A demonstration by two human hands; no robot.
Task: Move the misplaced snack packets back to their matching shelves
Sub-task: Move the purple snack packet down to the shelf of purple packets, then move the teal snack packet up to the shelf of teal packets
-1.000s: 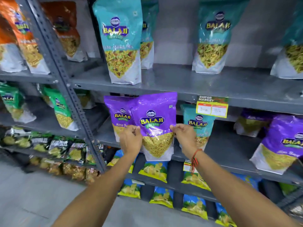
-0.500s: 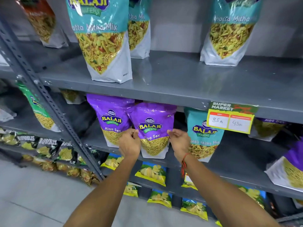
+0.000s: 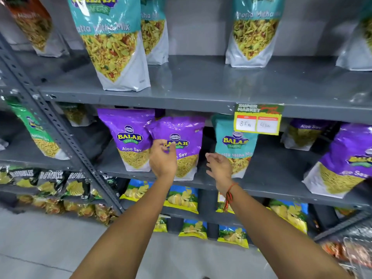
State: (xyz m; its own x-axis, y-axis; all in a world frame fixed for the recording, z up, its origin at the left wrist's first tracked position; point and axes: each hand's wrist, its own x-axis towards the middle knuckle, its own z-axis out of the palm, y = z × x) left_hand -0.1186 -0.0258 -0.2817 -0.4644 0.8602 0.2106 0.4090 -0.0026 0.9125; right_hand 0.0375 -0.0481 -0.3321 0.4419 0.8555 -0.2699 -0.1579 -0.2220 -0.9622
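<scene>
Head view: purple Aloo Sev pkt point(image 3: 179, 146) upright on middle shelf point(image 3: 281, 174) beside matching purple pkt point(image 3: 128, 137); looks done. Left hand point(image 3: 163, 158) and right hand point(image 3: 219, 166) loose, fingers spread, holding nothing. Left to do: teal Khatta Mitha pkt point(image 3: 235, 143) among purple, belongs w/ top shelf point(image 3: 201, 81). Price tag point(image 3: 257, 119) overhangs it.

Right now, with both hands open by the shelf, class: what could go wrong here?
1. The purple Aloo Sev packet stands at the shelf's front edge, overlapping its neighbour; it might tip forward.
2. The teal Khatta Mitha packet sits among purple ones and could be overlooked.
3. The right hand, reaching for it, could knock that purple packet.
</scene>
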